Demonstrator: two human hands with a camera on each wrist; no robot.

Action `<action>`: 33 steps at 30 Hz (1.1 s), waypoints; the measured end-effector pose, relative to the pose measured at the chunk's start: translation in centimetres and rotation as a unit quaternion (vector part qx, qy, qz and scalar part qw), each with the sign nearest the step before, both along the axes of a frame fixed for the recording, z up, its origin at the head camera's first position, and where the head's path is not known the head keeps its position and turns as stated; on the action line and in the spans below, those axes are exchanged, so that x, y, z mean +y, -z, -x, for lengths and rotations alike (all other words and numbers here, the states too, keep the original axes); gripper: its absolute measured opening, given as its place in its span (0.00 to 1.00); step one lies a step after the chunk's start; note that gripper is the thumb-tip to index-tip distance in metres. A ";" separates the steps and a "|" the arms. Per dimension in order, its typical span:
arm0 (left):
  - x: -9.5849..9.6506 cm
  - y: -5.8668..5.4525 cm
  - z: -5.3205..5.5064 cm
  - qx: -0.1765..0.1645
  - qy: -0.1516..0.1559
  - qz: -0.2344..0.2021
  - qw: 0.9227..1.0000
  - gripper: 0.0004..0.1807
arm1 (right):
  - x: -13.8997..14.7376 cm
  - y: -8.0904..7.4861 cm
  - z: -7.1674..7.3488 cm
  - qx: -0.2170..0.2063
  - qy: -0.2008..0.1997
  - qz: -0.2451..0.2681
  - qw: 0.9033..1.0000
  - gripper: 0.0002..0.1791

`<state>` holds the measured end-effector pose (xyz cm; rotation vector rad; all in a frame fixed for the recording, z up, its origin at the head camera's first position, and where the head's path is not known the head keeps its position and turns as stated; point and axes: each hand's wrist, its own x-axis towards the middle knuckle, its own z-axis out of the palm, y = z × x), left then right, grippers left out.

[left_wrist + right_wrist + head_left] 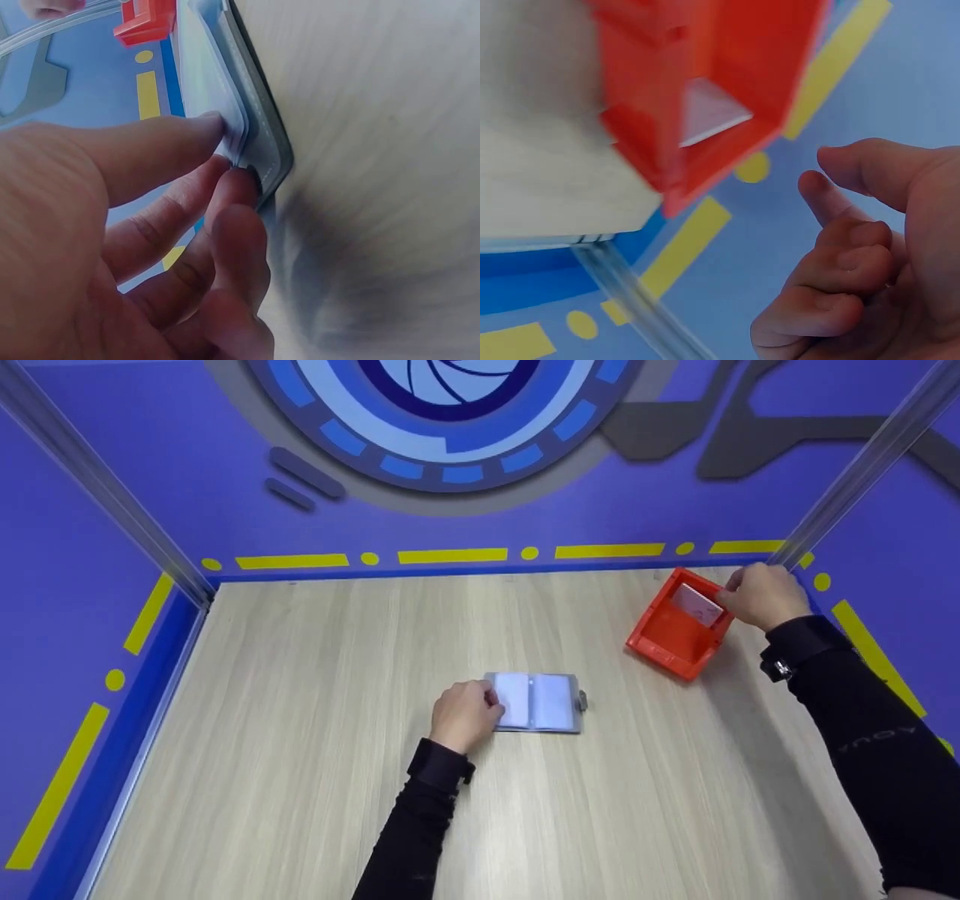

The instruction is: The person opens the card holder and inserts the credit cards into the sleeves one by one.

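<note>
We note left hand (463,716) pinching the left side of an open booklet (553,703), mid-table (360,660); right hand (769,596) empty, fingers loosely curled, just beside a red box (670,658), pale card (699,604) inside.

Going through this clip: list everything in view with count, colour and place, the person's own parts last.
booklet: one, grey cover, pale sleeves, open on the table
clasp: one, grey, booklet's right edge
bin: one, red, table's far right
card: at least one, pinkish white, inside the bin
table: one, pale wood, beneath everything
walls: three, purple-blue with yellow marks, around the table
posts: two, grey, back corners
straps: two, black, wrists
sleeves: two, black, forearms
left hand: one, bare, pinching booklet's left side
right hand: one, bare, beside the bin
</note>
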<state>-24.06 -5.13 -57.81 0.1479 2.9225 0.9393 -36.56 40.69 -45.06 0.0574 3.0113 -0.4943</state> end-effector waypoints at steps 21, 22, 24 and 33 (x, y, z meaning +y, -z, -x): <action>0.0 0.1 -0.2 0.006 0.006 0.013 1.000 0.09 | -0.2 6.0 1.7 -0.008 0.053 -0.093 0.994 0.24; 0.0 0.2 -0.2 0.004 0.006 0.012 1.000 0.09 | -0.2 6.1 1.7 -0.002 0.051 -0.097 0.994 0.25; 0.0 0.2 -0.3 0.002 0.007 0.010 1.000 0.09 | -0.2 6.4 1.8 0.011 0.047 -0.101 0.994 0.26; 0.0 0.0 0.1 0.006 0.008 0.010 1.000 0.09 | 0.1 6.7 2.3 0.039 0.041 -0.093 0.994 0.22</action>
